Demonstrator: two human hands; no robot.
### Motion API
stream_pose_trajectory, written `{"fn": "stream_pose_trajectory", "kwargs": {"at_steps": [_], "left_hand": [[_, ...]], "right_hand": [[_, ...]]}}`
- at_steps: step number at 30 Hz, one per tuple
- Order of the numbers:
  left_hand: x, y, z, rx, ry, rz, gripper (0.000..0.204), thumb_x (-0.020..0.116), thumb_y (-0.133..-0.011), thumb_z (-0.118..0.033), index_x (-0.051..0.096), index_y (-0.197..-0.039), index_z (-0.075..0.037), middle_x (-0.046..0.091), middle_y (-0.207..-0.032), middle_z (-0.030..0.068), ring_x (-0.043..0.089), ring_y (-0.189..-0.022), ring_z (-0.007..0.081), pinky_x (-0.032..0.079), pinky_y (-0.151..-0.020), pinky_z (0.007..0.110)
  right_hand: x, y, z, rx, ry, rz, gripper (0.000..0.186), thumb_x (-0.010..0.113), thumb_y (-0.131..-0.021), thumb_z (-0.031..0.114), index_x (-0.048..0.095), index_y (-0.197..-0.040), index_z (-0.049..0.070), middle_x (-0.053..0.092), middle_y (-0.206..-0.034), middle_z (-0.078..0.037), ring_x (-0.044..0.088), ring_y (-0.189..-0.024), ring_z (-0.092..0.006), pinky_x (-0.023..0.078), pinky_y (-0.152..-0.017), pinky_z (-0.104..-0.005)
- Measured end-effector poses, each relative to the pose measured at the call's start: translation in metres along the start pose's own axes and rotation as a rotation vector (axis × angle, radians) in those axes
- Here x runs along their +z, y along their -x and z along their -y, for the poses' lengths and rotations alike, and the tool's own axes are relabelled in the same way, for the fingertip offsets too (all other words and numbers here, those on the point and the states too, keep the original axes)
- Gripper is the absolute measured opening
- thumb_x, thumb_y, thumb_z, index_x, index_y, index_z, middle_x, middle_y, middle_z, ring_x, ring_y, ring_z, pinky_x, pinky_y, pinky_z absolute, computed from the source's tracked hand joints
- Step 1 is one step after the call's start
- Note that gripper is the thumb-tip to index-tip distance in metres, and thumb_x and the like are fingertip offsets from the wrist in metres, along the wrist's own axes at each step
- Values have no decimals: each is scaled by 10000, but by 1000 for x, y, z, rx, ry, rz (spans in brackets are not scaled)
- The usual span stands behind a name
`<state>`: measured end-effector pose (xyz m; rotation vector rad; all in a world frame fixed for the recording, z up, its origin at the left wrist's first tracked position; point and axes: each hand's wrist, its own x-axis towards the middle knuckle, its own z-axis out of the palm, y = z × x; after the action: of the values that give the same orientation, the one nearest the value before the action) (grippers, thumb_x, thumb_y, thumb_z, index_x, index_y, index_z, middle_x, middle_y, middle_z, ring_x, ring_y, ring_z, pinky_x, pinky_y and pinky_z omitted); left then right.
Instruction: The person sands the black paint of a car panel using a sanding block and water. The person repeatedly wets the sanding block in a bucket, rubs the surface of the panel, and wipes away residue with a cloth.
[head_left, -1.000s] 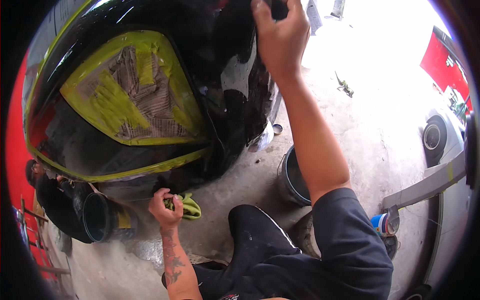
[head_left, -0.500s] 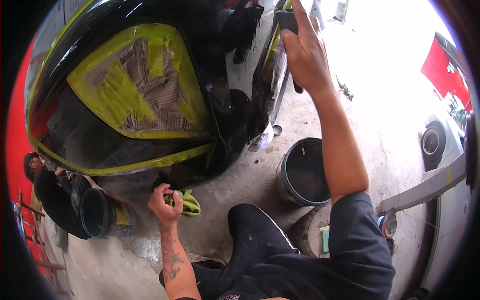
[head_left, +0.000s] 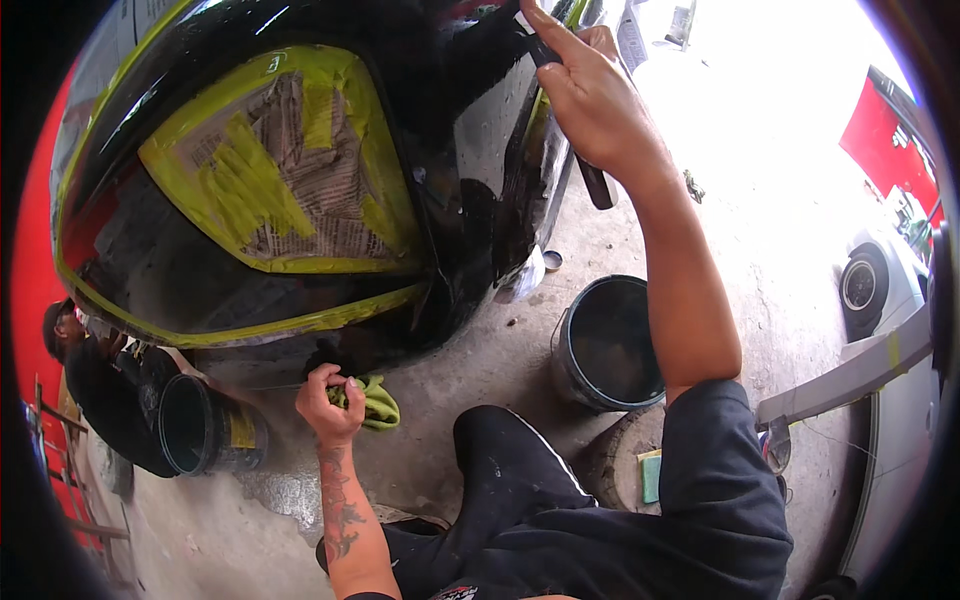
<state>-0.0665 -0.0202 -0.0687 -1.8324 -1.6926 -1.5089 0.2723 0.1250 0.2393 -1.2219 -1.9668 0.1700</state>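
Grey concrete floor (head_left: 720, 270) spreads across the middle and right of the frame; a black car body (head_left: 470, 265) with yellow-green masking tape (head_left: 320, 267) fills the upper left. At upper centre, the right hand (head_left: 600, 105) grips a dark block (head_left: 542, 48) over the bodywork, lower in the frame than one second ago. At lower centre-left, the left hand (head_left: 332, 405) stays curled, pinching a green cloth (head_left: 381, 405). A green-and-yellow sponge (head_left: 651, 478), hidden one second ago, shows at lower right.

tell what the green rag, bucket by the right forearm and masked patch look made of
Green rag: seemingly matte cloth, in soft folds.
Bucket: probably dull plastic, thick-rimmed; metal possible.
Masked patch: apparently matte newspaper, creased and printed, with glossier yellow-green tape.
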Motion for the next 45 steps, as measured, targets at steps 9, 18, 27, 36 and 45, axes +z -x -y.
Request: {"fn": "stream_pose_trajectory", "kwargs": {"at_steps": [9,18,27,36,45], "left_hand": [[1,1,-1,-17,8,-5,257,702,-784,-160,648,-1009,-47,638,-692,70,642,-633,302,512,-623,402],[0,0,-1,-12,22,0,256,703,-786,-158,650,-1010,-46,641,-690,74,642,-632,304,512,-620,404],[-2,0,2,32,-2,13,256,701,-784,-154,653,-1007,-37,646,-698,80,640,-628,314,510,-617,401],[0,2,3,12,2,-1,271,708,-775,-151,653,-1016,-42,648,-703,72,637,-628,305,509,-619,405],[-1,2,3,21,-7,12,268,707,-778,-157,653,-1018,-52,645,-703,64,633,-632,309,504,-626,406]], "right_hand": [[44,7,-33,-171,139,-245,632,549,-930,176,479,-1555,237,567,-1130,-240,609,-1097,-381,470,-1013,-442],[61,22,-60,-328,-123,-554,635,675,-941,148,441,-1527,78,577,-1218,-209,635,-1103,-320,513,-964,-404],[109,20,-37,-530,-118,-731,410,762,-914,161,634,-1269,3,676,-1188,-200,623,-1149,-415,495,-987,-459],[76,-21,-38,-383,-421,-642,397,723,-911,144,668,-1290,42,670,-1210,-182,660,-1063,-276,513,-906,-348],[55,-29,-15,-439,-435,-690,343,814,-863,127,721,-1175,20,686,-1140,-126,657,-1083,-209,521,-914,-308]]}}
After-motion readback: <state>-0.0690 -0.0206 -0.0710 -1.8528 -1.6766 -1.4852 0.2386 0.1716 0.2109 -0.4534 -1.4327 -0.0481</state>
